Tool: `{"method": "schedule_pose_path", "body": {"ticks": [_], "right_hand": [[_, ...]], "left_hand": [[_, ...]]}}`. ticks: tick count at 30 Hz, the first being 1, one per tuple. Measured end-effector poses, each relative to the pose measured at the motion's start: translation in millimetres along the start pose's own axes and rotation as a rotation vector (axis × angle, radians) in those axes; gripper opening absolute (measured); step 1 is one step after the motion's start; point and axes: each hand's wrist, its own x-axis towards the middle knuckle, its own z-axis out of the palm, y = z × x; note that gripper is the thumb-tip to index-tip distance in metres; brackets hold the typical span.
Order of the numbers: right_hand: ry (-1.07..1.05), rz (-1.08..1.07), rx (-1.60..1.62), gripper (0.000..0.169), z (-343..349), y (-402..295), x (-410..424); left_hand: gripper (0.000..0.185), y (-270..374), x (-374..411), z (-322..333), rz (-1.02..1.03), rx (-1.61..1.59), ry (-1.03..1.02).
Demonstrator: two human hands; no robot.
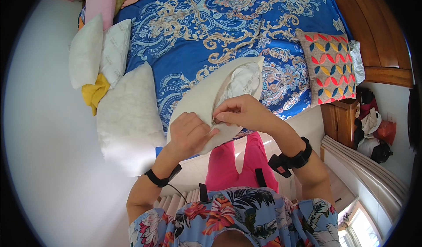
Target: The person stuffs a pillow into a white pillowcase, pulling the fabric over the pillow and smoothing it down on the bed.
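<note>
A cream cushion cover (194, 95) lies before me on the near edge of the bed, its long zip opening partly apart. Through the gap shows a white inner pillow (240, 79) bearing faint print. My left hand (189, 133) grips the cover's fabric beside the lower end of the opening. Close to it, my right hand (245, 113) pinches at the zip edge with thumb and fingers. The zip's pull is mostly hidden by my fingers.
The bed has a blue patterned sheet (184, 55). White pillows (128, 108) and a yellow cloth (95, 92) lie left, by the wall. A leaf-patterned cushion (329, 69) sits right, near the wooden headboard (369, 23) and a wooden cabinet (338, 121). A pink pillow (100, 3) is at far left.
</note>
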Motion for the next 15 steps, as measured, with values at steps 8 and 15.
{"method": "schedule_pose_path", "body": {"ticks": [8,15], "right_hand": [[-0.076,-0.090,-0.096,0.018,-9,4,2],[0.104,-0.352,-0.649,0.011,1,-17,-15]], "left_hand": [[0.031,-4,8,6,0.041,-0.015,0.016],[0.028,-2,15,9,0.036,-0.002,-0.006]]}}
